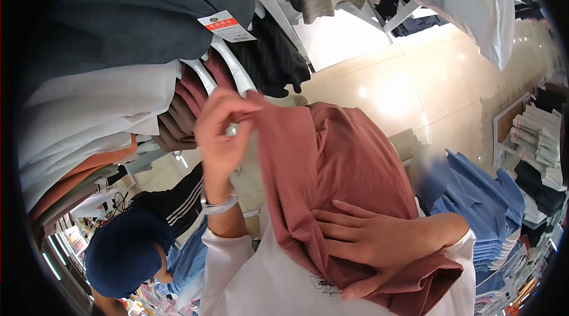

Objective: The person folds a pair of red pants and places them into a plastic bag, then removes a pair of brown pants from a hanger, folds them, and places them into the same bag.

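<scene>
A dusty-red folded garment lies over the front of my white shirt. Pinched at its upper left edge by thumb and forefinger, it is held up by my left hand, which is slightly blurred and has a pale band on the wrist. Flat across the lower part of the fabric rests my right hand, fingers stretched out and thumb apart, against my chest. Just above the left hand are white hangers with more dusty-red clothes.
A rack of hanging clothes fills the left, one with a red and white price tag. Below it is a person in a dark blue cap. Blue shirts stand at right. A grey plastic bag hangs above the tiled floor.
</scene>
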`<state>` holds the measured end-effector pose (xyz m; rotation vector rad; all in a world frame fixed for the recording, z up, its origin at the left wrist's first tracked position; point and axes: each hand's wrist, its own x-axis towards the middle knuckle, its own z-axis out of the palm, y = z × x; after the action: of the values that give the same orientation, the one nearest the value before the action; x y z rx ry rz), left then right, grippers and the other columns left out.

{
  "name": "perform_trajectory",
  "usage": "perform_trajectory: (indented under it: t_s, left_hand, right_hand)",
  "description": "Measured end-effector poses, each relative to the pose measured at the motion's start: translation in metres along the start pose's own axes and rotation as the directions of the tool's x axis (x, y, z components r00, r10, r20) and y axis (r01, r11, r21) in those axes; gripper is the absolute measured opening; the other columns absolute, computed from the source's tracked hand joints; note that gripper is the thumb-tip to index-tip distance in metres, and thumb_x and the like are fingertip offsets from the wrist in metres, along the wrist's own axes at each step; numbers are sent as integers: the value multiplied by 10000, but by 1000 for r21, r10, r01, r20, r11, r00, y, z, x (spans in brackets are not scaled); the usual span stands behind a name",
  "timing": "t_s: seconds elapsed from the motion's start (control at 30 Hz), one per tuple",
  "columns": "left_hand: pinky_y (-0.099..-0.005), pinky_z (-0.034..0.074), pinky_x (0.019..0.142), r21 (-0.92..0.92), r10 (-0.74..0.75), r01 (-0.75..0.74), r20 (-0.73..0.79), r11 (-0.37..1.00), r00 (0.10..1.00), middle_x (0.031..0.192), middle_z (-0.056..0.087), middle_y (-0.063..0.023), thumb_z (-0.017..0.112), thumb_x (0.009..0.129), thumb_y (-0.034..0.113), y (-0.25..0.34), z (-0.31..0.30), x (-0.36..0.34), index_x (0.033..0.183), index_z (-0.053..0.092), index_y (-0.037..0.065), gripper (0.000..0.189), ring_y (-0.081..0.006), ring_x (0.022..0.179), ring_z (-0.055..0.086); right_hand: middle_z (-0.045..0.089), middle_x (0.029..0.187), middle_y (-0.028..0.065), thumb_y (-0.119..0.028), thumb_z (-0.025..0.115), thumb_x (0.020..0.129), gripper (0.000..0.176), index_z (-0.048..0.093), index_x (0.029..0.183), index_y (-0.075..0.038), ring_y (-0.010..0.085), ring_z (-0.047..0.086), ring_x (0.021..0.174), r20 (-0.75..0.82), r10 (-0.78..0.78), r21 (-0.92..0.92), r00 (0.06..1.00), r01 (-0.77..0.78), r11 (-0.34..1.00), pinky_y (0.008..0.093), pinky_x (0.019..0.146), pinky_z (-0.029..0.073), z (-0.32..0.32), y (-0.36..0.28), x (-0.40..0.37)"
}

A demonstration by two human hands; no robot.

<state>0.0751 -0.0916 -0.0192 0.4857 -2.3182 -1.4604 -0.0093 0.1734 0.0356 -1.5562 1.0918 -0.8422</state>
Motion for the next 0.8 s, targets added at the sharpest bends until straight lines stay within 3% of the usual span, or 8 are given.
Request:
perform_trajectory:
  t_s: [0.13, 0.2, 0.4, 0.43, 0.53, 0.67, 0.7, 0.8]
  left_hand:
    - [-340, 484, 656, 86, 228, -270, 331, 959, 916, 899, 515, -107, 576, 760, -35, 34, 75, 11, 890, 595, 37, 150, -260, 750, 595]
    - [-384, 477, 705, -88, 197, -177, 510, 980, 837, 928, 502, -112, 559, 797, -2, 36, 106, -3, 895, 576, 43, 109, -295, 790, 594]
    - [-352, 472, 720, -236, 158, 71, 816, 969, 556, 1010, 514, -84, 561, 810, -28, 28, 130, -23, 932, 594, 48, 147, -252, 829, 605]
    - [-366, 473, 818, -235, 159, 121, 882, 964, 444, 1113, 523, -126, 598, 839, 49, 28, 130, -21, 1116, 570, 43, 278, -287, 948, 598]
    - [-395, 414, 968, -306, 273, -13, 827, 952, 491, 1257, 483, -203, 619, 872, 172, 29, 132, -36, 1345, 396, -6, 553, -338, 1140, 520]
    - [-423, 286, 1103, -278, 334, -244, 915, 929, 226, 1384, 386, -254, 503, 935, 352, 24, 136, -38, 1424, 233, -57, 692, -350, 1320, 358]
    - [-423, 271, 1108, -294, 358, -260, 900, 920, 249, 1368, 414, -246, 503, 937, 336, 23, 136, -39, 1408, 275, -53, 652, -346, 1299, 387]
    - [-423, 245, 1116, -337, 433, -317, 846, 886, 310, 1336, 470, -226, 499, 942, 311, 22, 138, -42, 1376, 362, -44, 577, -336, 1257, 445]
  right_hand:
    - [308, 1418, 284, -617, 432, 890, 880, 262, 1395, 83, 412, 257, 1359, 56, -59, 12, 997, 59, 998, 523, 1128, 175, -1, -4, 5]
    - [315, 1412, 278, -607, 434, 893, 869, 254, 1407, 69, 411, 260, 1356, 88, -76, 66, 993, 71, 995, 516, 1125, 181, -5, -6, 3]
    - [300, 1427, 259, -515, 441, 925, 765, 242, 1433, 21, 412, 292, 1335, 43, -198, 195, 979, 186, 963, 508, 1103, 228, -4, -3, -5]
    - [321, 1418, 257, -479, 444, 936, 718, 273, 1421, 23, 409, 297, 1333, -14, -257, 215, 966, 254, 943, 507, 1099, 235, -3, -4, -6]
    - [379, 1388, 252, -392, 455, 959, 605, 354, 1383, 28, 401, 319, 1323, -138, -386, 287, 912, 410, 866, 501, 1088, 257, -3, -5, -9]
    - [446, 1342, 244, -335, 475, 964, 525, 427, 1336, 33, 395, 370, 1293, -210, -440, 451, 873, 486, 749, 491, 1074, 288, 3, 3, -9]
    - [463, 1331, 242, -320, 480, 966, 505, 446, 1324, 34, 393, 383, 1286, -228, -450, 488, 863, 502, 714, 489, 1070, 295, 5, 6, -9]
    - [491, 1306, 232, -299, 501, 958, 473, 480, 1288, 39, 382, 418, 1258, -412, -300, 376, 860, 460, 804, 475, 1050, 322, -9, 33, -4]
